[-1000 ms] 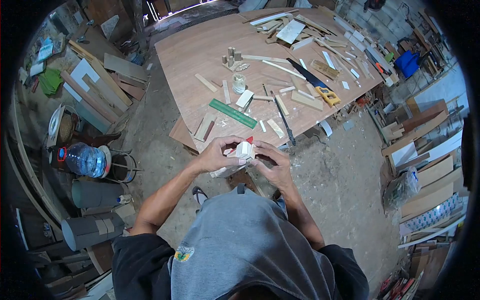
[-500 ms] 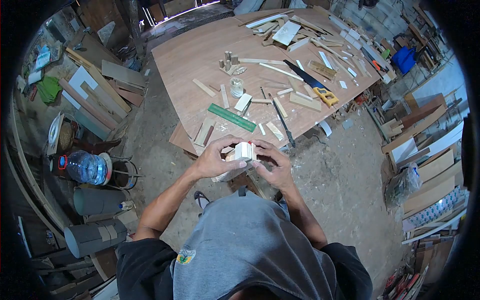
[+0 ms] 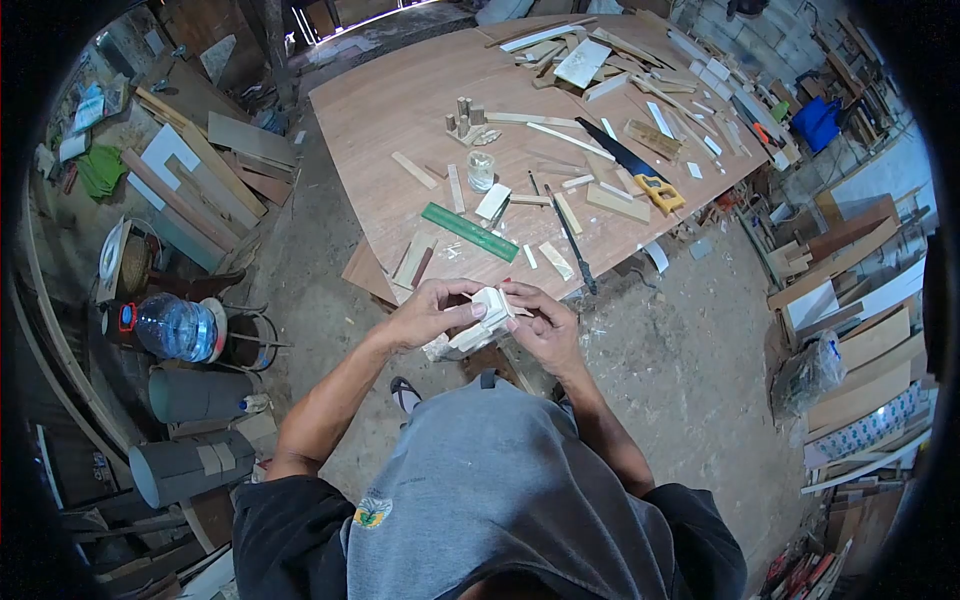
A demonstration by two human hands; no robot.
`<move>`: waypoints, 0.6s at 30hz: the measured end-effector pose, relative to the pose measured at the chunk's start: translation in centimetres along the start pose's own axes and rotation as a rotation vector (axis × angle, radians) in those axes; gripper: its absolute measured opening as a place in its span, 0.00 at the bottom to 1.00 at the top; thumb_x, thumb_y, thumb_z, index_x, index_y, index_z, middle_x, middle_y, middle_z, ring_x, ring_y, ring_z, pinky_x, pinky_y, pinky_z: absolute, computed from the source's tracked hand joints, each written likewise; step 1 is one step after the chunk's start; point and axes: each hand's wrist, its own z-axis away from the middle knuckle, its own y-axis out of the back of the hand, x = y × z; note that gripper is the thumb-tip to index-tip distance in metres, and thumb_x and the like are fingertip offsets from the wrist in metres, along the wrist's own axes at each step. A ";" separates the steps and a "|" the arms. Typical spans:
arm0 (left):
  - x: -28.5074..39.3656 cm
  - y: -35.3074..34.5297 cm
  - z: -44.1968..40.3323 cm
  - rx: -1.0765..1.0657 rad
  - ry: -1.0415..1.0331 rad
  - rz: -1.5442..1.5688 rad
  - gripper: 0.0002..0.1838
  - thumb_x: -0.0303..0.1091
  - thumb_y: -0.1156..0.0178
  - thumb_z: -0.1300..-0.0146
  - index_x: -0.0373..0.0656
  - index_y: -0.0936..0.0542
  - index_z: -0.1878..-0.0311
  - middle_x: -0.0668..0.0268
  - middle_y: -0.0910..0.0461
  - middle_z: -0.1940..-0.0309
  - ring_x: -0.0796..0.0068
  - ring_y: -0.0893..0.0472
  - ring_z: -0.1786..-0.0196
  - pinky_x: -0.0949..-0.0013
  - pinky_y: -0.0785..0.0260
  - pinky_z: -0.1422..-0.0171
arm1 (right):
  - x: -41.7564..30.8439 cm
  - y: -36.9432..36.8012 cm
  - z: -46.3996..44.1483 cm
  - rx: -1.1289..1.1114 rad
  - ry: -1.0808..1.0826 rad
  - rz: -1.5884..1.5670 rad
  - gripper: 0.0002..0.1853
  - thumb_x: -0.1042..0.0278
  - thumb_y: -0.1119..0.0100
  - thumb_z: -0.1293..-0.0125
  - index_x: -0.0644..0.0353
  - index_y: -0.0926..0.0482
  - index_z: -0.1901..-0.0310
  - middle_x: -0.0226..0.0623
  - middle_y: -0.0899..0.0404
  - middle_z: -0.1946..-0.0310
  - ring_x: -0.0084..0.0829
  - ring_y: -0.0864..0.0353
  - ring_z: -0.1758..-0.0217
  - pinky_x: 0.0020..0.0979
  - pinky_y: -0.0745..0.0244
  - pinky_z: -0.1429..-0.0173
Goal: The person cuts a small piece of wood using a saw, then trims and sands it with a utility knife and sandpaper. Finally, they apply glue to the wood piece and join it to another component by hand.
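Note:
A small pale wooden piece [image 3: 490,306], made of several layered parts, is held between both hands in front of the body. On its left side my left hand [image 3: 433,312] grips it, thumb on the near face. My right hand [image 3: 543,325] pinches its right side with thumb and fingers. A bit of red shows by the right fingertips; what it belongs to is mostly hidden. Just beyond the hands, on the wooden table [image 3: 380,110], lie a green ruler [image 3: 469,232], a white block [image 3: 492,202] and a glass jar [image 3: 481,171].
A handsaw with a yellow handle [image 3: 658,194] and a dark thin tool [image 3: 571,238] lie on the table. Wood scraps [image 3: 582,62] are piled at its far side. Boards lean at both sides; a large water bottle [image 3: 175,328] stands at the left.
The wooden piece has been tilted and turned between my hands, so its top and a longer side now show. Less of the red thing is visible than a second ago.

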 end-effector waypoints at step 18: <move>0.1 -1.2 -0.7 0.084 0.075 0.077 0.23 0.40 0.33 0.33 0.34 0.21 0.41 0.66 0.16 0.59 0.83 0.20 0.61 0.77 0.27 0.59 | -0.7 -0.1 0.8 0.196 0.032 -0.050 0.18 0.87 0.36 0.41 0.68 0.19 0.48 0.42 0.27 0.43 0.32 0.21 0.42 0.29 0.19 0.40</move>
